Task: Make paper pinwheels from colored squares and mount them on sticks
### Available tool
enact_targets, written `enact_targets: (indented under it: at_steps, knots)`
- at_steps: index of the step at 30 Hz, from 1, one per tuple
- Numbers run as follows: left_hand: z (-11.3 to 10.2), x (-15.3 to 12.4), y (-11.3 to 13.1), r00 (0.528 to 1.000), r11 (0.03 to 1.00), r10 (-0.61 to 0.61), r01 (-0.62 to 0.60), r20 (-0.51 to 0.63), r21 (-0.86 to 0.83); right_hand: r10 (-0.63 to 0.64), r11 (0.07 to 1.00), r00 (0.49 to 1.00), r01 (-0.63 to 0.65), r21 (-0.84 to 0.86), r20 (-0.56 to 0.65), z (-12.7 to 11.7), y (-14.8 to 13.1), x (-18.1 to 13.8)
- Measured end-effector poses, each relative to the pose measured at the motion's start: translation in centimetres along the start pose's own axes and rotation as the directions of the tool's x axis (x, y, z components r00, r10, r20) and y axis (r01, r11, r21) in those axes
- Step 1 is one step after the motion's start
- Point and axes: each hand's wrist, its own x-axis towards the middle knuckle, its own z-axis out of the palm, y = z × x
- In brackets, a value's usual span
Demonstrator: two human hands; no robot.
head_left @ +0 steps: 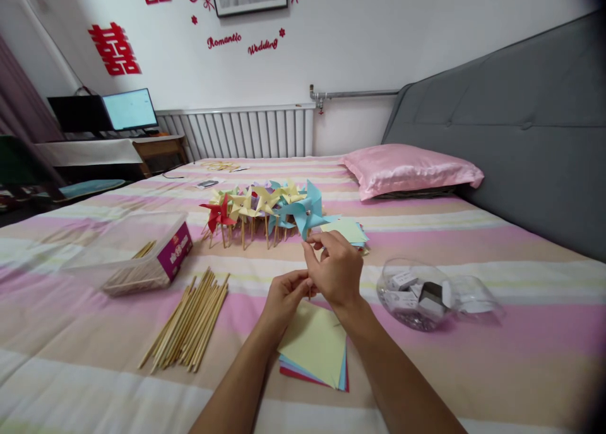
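A light-blue paper pinwheel (308,211) stands upright just above my hands, its front pin showing at the centre. My left hand (288,292) is closed, its thumb and fingers pinching the pinwheel's stick low down, where a short end pokes out below. My right hand (335,266) is closed higher up, thumb and forefinger together at the pinwheel's lower blade; much of the stick is hidden behind it. Under both wrists lies a stack of square coloured papers (315,342), pale yellow on top, with blue and red edges below.
Several finished pinwheels (243,206) stand behind my hands. To the left are loose wooden sticks (189,323) and a clear plastic box (132,257) holding more sticks. Right of me sits a clear round container (411,295) with small boxes. More square papers (348,230) and a pink pillow (411,168) lie beyond.
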Motion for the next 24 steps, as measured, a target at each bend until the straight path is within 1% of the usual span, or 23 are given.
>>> enact_targets:
  at_steps: [3,7,9,12,16,21,24]
  knots:
    - [-0.1,0.0,-0.1,1.000,1.000,0.005,-0.005,-0.003,0.001,-0.084,0.996,0.994,0.085,0.001,-0.073,-0.1,0.0,0.0]
    - [-0.1,0.0,-0.2,1.000,1.000,0.012,-0.012,0.002,-0.007,-0.195,0.981,0.971,0.195,-0.020,-0.136,-0.3,0.0,0.0]
    - [0.0,-0.1,0.0,1.000,1.000,0.011,-0.011,0.004,-0.023,-0.243,0.970,0.958,0.240,-0.038,-0.150,-0.5,0.0,0.1]
    - [0.2,-0.1,0.3,1.000,0.999,0.007,-0.006,0.010,-0.053,-0.290,0.957,0.947,0.287,-0.040,-0.137,-0.5,0.3,0.3]
    - [0.3,-0.2,0.5,1.000,0.997,0.008,-0.007,0.007,-0.082,-0.290,0.957,0.951,0.289,-0.030,-0.110,-0.6,0.9,0.5]
    - [0.3,-0.2,0.4,0.999,0.992,-0.044,0.042,-0.013,-0.117,-0.247,0.969,0.965,0.245,-0.032,-0.088,-1.0,1.4,0.8]
    - [0.3,-0.2,0.4,0.998,0.992,-0.054,0.052,-0.015,-0.114,-0.210,0.977,0.977,0.211,0.033,-0.033,-1.3,1.2,0.9]
